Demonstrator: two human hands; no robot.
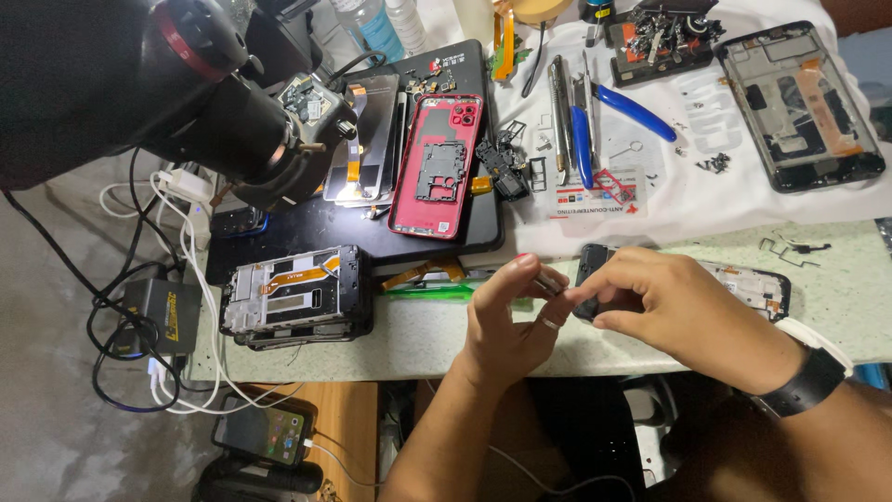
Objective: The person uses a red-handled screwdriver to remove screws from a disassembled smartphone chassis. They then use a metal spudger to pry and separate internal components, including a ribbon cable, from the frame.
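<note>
Both hands meet over the front edge of the pale green table (864,307). The left hand (506,321) is turned up, with its fingers curled in and the thumb and first fingers pinched on a small thin metal piece (548,284). There is a ring on one finger. The right hand (674,302) comes in from the right, palm down, with a black watch on the wrist. Its fingers are closed on the end of an opened black phone (743,284), which lies flat on the table under that hand. The fingertips of both hands nearly touch.

Left of the opened black phone, a stack of phone frames (297,297) with an orange strip sits at the table edge. Behind the opened black phone lies a red phone shell (437,167) on a black mat. Further behind it, on a white cloth, are blue-handled pliers (632,107). Far to the right behind it lies another open phone frame (799,102). A big black microscope (186,93) stands far to the left.
</note>
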